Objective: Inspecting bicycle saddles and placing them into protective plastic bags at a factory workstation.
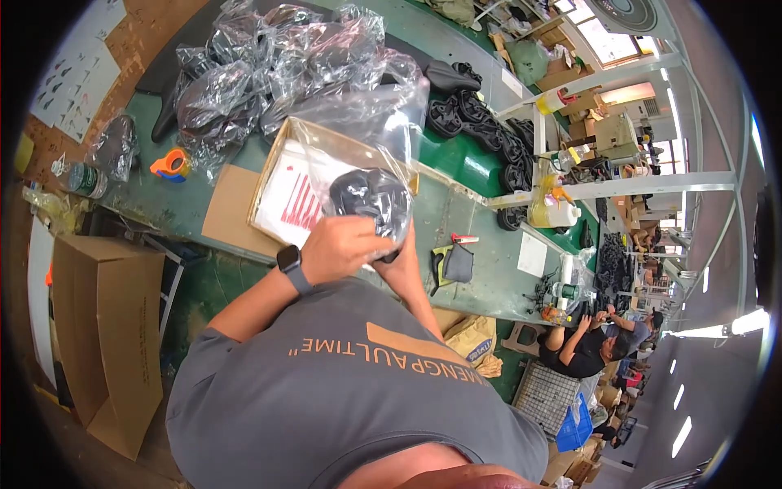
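Note:
A black bicycle saddle (371,196) sits inside a clear plastic bag (354,122), in front of my chest and over the near right part of an open carton (273,167). My left hand (349,248), with a dark watch on its wrist, has its fingers curled on the near side of the bagged saddle. From below and to the right, my right hand (401,267) grips the saddle; its fingers are partly hidden behind it. White sheets with red marks (297,196) lie in the carton.
Several bagged saddles (285,61) are heaped at the far left of the green table (481,281). An orange and blue tape dispenser (172,165) stands left of the carton. Unwrapped black saddles (464,114) lie beyond, right. A tall cardboard box (106,342) stands at left; people (582,350) sit at right.

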A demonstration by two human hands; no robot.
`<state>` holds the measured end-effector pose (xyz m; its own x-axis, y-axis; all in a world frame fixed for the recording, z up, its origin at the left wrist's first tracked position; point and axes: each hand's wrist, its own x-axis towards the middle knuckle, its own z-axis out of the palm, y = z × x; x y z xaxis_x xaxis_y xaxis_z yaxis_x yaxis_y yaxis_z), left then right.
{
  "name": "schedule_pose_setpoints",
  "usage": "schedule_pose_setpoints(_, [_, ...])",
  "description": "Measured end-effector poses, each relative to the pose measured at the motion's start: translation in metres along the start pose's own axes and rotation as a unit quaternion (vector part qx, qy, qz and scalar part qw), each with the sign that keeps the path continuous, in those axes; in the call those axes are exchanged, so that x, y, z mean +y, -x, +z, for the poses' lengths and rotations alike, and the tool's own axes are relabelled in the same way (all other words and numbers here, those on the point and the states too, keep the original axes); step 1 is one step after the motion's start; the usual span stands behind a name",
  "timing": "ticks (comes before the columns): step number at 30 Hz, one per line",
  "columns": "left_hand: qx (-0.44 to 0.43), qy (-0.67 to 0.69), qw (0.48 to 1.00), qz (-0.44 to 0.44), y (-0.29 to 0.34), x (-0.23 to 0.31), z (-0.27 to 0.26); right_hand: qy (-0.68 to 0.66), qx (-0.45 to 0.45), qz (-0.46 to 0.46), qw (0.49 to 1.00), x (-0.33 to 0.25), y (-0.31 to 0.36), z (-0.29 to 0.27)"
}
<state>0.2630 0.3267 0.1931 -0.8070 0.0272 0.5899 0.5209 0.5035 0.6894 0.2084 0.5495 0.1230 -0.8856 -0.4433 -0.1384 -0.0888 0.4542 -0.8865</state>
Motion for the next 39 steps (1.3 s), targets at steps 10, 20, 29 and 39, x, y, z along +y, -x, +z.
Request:
schedule_pose_setpoints(10, [-0.187, 0.432, 0.830, -0.300, -0.008, -0.098, 0.019, -0.410, 0.035, 0.173, 0.895, 0.006, -0.063, -0.050])
schedule_pose_setpoints(20, [0.309, 0.647, 0.571, -0.401, -0.188, -0.254, -0.048, -0.300, -0.030, -0.018, 0.953, -0.012, -0.249, -0.129])
schedule_pose_setpoints(29, [0.388, 0.265, 0.718, -0.513, -0.149, -0.456, -0.065, -0.379, 0.170, 0.213, 0.884, 0.199, -0.521, -0.220])
schedule_pose_setpoints(39, [0.210, 0.005, 0.823, -0.528, -0.071, -0.283, 0.058, -0.510, 0.236, 0.273, 0.781, 0.325, -0.668, -0.259])
